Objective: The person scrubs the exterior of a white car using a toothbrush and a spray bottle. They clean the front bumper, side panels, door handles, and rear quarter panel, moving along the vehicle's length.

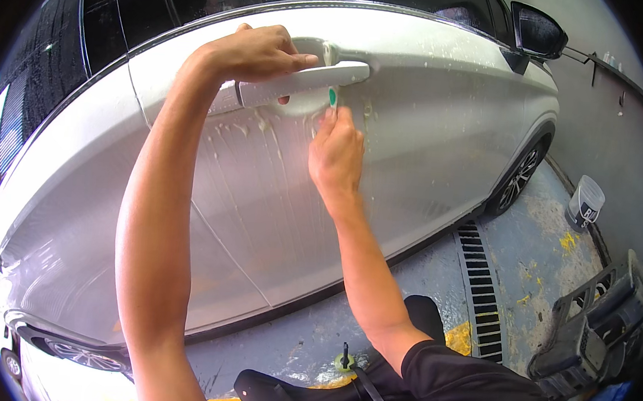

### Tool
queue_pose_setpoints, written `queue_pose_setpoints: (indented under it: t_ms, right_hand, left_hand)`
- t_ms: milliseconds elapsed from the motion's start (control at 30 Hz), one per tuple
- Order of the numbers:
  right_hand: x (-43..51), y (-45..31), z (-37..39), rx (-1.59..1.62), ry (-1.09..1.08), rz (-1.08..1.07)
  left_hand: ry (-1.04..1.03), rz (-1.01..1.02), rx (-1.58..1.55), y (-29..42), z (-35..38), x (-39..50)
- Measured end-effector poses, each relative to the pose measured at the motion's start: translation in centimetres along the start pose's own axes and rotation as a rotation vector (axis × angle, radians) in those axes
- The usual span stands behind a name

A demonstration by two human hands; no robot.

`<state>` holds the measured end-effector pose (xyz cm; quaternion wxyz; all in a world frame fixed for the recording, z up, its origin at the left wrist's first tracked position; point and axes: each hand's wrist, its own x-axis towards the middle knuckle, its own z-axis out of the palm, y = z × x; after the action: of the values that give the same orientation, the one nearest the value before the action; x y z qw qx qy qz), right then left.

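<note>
A white car door (277, 197) stands before me, with foam and soapy drips running down below its handle. My left hand (259, 53) reaches over the white door handle (307, 81) and grips it; one fingertip shows beneath it. Just under the handle, my right hand (337, 151) holds a slim green-and-white tool (332, 97), which looks like a toothbrush. Its tip is close to the handle's lower edge, and any bristles are hidden. More foam (327, 53) clings to the recess above the handle.
The side mirror (539, 31) juts out at upper right. On the wet floor are a drain grate (482, 290), a clear bucket (585, 203) by the wall and black plastic furniture (586, 331). A green pump sprayer (345, 362) stands beside my legs.
</note>
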<state>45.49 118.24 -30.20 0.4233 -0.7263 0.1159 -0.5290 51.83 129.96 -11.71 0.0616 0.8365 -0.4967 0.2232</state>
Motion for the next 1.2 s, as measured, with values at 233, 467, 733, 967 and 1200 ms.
queue_pose_setpoints:
  t_ms: [233, 467, 733, 967, 1200]
  right_hand:
    - [-0.2, 0.9, -1.5, 0.084, -0.046, 0.009]
    - [1.1, 9.4, -8.8, 0.049, -0.059, 0.034]
    - [16.1, 5.8, -14.8, -0.216, -0.386, -0.358]
    - [21.7, 1.4, -17.3, -0.504, -0.737, -0.123]
    - [21.9, 9.9, -16.6, -0.237, -0.596, -0.271]
  left_hand:
    - [-0.046, -0.06, 0.012, 0.7, -0.9, -0.5]
    - [-0.054, -0.053, 0.034, 0.1, -0.2, -0.3]
    - [-0.053, -0.074, 0.024, 0.7, -0.2, -0.8]
    - [-0.042, -0.067, -0.021, 0.4, 0.1, -0.5]
    - [-0.04, -0.039, 0.016, -0.4, 0.2, -0.3]
